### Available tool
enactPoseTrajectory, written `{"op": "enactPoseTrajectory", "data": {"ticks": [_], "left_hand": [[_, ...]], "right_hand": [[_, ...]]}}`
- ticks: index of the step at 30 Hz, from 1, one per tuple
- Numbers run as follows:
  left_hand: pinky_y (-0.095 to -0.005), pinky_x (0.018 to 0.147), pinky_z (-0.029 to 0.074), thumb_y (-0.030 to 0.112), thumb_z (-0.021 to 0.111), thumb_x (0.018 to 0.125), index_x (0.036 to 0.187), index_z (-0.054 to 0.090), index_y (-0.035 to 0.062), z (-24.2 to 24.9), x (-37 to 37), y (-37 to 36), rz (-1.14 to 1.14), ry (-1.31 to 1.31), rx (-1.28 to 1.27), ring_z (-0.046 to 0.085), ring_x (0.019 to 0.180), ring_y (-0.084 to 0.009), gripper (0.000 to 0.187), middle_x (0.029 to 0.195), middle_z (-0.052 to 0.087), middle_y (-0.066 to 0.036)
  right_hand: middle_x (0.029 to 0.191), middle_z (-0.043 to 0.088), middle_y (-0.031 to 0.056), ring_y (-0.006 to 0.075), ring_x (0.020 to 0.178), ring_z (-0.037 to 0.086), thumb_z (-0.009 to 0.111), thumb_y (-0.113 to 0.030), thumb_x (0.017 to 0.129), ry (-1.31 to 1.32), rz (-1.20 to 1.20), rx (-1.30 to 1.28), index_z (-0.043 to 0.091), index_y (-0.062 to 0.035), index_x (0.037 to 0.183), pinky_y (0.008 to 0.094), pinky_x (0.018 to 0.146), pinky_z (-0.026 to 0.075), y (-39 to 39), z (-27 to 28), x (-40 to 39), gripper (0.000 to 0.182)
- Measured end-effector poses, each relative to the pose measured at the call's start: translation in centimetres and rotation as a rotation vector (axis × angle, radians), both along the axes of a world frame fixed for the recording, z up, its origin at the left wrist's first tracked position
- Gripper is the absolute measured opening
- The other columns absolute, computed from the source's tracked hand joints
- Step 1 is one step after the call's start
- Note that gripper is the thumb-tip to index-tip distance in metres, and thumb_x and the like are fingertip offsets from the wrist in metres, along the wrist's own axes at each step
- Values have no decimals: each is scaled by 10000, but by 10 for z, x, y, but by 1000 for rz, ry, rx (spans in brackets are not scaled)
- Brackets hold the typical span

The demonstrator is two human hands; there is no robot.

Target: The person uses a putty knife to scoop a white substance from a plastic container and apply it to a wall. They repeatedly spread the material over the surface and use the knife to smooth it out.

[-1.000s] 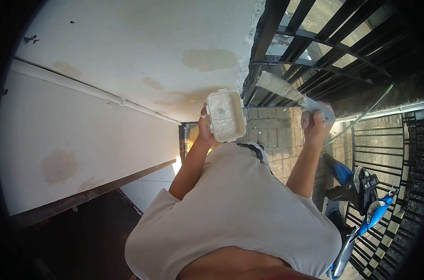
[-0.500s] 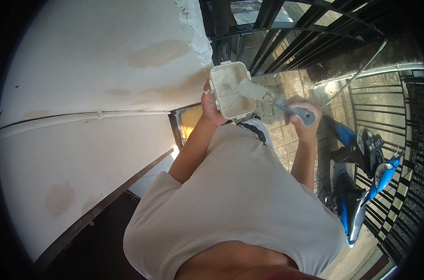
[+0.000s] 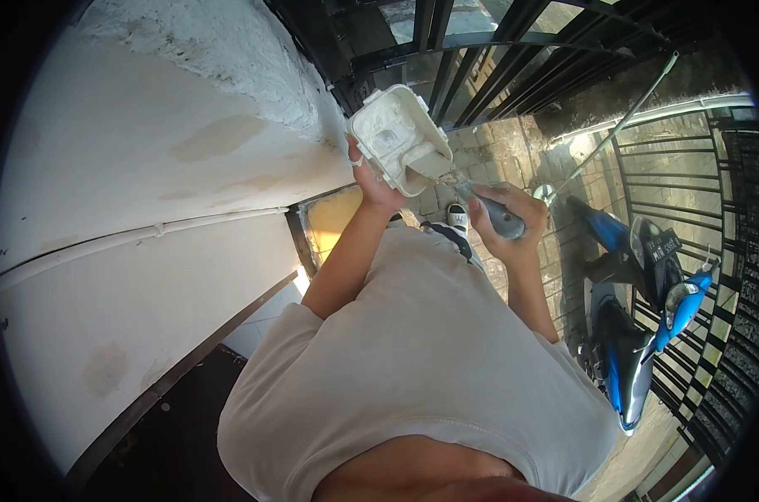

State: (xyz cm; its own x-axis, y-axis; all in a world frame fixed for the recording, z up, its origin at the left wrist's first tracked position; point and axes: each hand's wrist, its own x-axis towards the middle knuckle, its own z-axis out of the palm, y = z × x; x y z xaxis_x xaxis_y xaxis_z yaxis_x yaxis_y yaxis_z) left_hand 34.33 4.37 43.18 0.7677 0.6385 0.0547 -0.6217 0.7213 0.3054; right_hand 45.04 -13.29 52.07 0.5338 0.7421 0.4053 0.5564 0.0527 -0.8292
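My left hand [image 3: 374,181] is wrapped round the lower left side of a white plastic tub [image 3: 389,132], which is tilted and coated inside with pale paste. Closed round the grey handle of a putty knife [image 3: 503,219] is my right hand [image 3: 517,219]. The knife's wide blade reaches into the tub at its lower right side, with pale paste on it. Part of my left hand is hidden behind the tub.
On the left, a white wall [image 3: 128,167] has beige patches, rough plaster and a pipe [image 3: 103,241]. Black bars [image 3: 496,71] stand ahead. A blue and black motorbike [image 3: 630,351] is parked at the right on paving, near a long pole [image 3: 622,125].
The tub has tilted and shifted up and left. My right hand has moved left and down, bringing the blade lower in the tub. The view has turned slightly, showing more rough plaster.
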Motion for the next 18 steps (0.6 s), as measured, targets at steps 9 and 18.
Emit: {"op": "enactPoseTrajectory", "data": {"ticks": [9, 18], "left_hand": [[-535, 1116, 450, 747, 410, 904, 1547, 403, 248, 6, 25, -27, 132, 122, -25, 516, 1369, -300, 815, 1517, 493, -64], [-531, 1111, 460, 718, 387, 927, 1558, 378, 193, 4, 34, -38, 173, 16, 89, 553, 1327, -323, 820, 1498, 509, -106]], "right_hand": [[829, 721, 141, 230, 640, 693, 811, -35, 711, -102, 257, 91, 779, -12, 999, 295, 577, 530, 5, 0, 35, 290], [839, 708, 129, 251, 661, 690, 799, -52, 731, -174, 400, 104, 763, -16, 1015, 322, 579, 537, 2, 9, 59, 289]]}}
